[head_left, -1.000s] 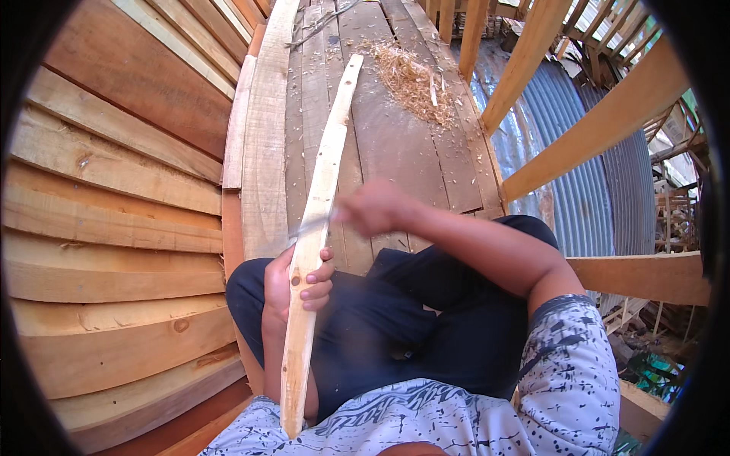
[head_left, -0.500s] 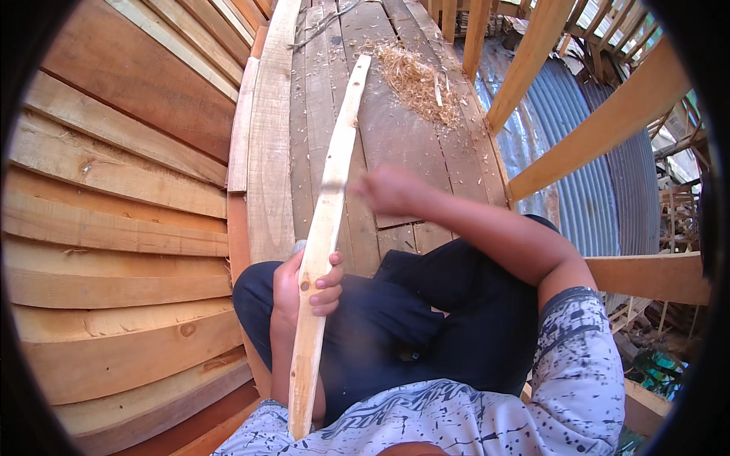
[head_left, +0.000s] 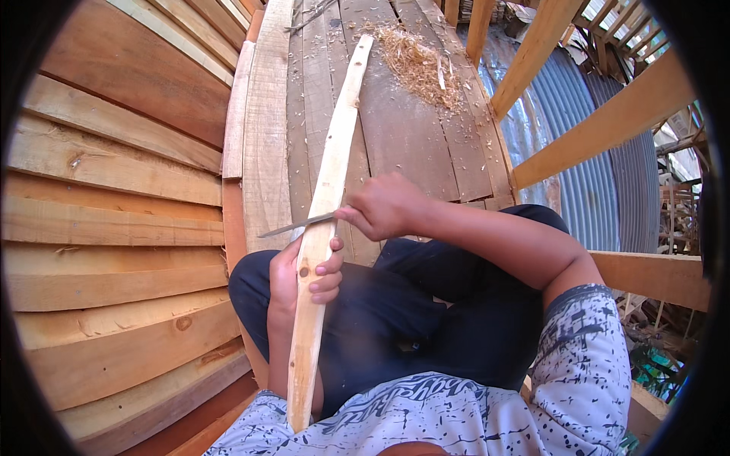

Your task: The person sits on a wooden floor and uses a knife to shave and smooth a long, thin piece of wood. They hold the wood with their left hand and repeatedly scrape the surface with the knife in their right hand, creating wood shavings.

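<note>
A long, pale strip of wood (head_left: 334, 163) with a few knots leans from my chest out over the plank floor. My left hand (head_left: 284, 281) is closed around its lower part, fingers wrapped over the right edge. My right hand (head_left: 384, 205) is a fist gripping a knife, whose handle is hidden inside it. The thin grey knife blade (head_left: 283, 229) lies across the strip just above my left hand, its tip sticking out past the left edge.
Wood shavings (head_left: 426, 64) are heaped on the plank floor (head_left: 411, 144) ahead. Overlapping boards (head_left: 122, 220) form a wall on the left. To the right stand wooden posts (head_left: 536, 53), with corrugated metal sheeting (head_left: 585, 197) beyond. My crossed legs (head_left: 456, 304) are beneath the strip.
My right hand has come down along the strip toward my left hand. The blade, smeared by motion before, now shows clearly across the wood. My left hand keeps its hold.
</note>
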`<state>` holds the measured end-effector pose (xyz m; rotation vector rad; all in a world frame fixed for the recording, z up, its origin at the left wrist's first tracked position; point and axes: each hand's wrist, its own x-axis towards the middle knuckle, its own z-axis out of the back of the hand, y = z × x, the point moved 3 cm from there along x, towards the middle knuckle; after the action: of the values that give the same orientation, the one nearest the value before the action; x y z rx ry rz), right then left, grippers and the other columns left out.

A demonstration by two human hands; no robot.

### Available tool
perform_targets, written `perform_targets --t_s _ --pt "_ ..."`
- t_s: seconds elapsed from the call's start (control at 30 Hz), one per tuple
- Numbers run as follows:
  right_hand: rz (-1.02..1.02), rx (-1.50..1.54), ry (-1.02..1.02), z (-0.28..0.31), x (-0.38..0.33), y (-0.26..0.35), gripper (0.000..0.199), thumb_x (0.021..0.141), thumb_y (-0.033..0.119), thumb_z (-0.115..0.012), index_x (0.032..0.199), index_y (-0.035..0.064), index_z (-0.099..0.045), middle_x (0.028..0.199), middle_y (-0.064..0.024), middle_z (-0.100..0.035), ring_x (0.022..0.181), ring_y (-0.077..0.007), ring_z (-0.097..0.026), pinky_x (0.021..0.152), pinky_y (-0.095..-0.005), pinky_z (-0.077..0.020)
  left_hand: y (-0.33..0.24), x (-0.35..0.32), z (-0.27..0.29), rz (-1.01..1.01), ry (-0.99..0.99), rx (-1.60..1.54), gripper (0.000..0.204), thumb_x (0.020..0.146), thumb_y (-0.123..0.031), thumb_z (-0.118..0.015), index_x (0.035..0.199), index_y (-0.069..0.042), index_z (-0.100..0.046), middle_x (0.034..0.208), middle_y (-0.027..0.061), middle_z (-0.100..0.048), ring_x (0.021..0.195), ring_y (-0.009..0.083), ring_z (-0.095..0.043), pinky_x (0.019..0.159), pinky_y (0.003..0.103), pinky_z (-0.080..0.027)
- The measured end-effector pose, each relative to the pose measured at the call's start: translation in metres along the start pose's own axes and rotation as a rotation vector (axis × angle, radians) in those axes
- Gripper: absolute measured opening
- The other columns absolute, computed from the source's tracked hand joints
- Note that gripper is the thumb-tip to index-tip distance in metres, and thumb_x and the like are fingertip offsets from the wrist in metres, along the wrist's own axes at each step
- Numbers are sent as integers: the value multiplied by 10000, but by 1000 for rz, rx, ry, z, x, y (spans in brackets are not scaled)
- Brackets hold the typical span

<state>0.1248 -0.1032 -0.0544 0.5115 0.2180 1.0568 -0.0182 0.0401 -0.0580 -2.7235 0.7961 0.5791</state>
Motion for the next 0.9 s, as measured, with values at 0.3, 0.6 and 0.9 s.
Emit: perform_targets --t_s 0.3,0.6,0.9 --pt "-36 87 -51 -9 -8 -6 497 983 462 -525 768 44 -685 627 -237 -607 609 -455 -611 566 -535 -472 2 -1 -2 -107 -159 132 557 1057 -442 -255 1182 25 -532 724 107 -498 494 170 -421 450 293 -379" --pt "-309 666 15 -8 -12 4 601 952 532 -638 767 -37 -691 521 -50 -487 500 -112 -451 468 -373 -360 13 -7 -21 -170 -242 276 505 1047 -427 -295 1170 12 -512 742 95 -491 491 167 -448 422 273 -383" --pt "-275 983 -258 24 -18 6 458 890 454 -754 791 7 -743 549 24 -517 520 -68 -454 461 -312 -334 34 -12 -47 -118 179 100 622 1019 -568 -331 1210 8 -462 826 124 -512 558 236 -532 467 346 -455"
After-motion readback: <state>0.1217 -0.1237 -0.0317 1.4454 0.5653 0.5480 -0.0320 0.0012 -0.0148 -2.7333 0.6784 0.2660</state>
